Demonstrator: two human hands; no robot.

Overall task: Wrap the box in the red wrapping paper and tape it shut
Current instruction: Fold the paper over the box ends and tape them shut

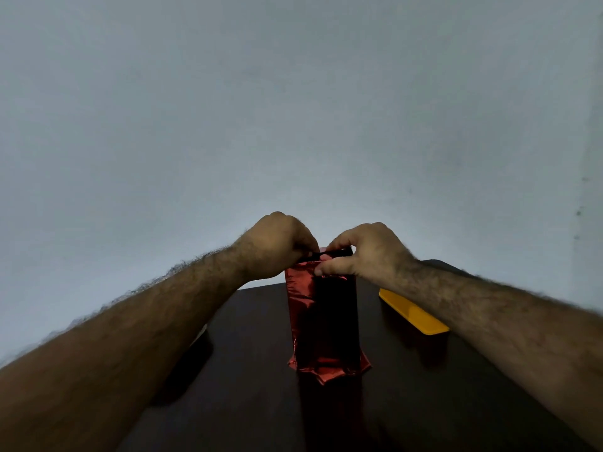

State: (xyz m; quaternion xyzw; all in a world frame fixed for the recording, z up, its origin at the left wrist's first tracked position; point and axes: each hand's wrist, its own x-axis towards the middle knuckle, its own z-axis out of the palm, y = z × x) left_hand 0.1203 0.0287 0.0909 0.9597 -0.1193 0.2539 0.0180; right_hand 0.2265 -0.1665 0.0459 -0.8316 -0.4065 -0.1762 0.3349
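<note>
A tall box wrapped in shiny red paper (321, 318) stands upright on the dark table (254, 402). Loose paper flares out around its base. My left hand (277, 246) and my right hand (368, 251) meet at the box's top end, fingers curled and pinching the red paper there. The right thumb presses on the front of the top fold. The top face itself is hidden behind my fingers. No tape is visible.
A long yellow-lidded container (412, 313) lies on the table to the right of the box, under my right forearm. A dark object (195, 357) sits at the left, mostly hidden by my left forearm. A plain pale wall fills the background.
</note>
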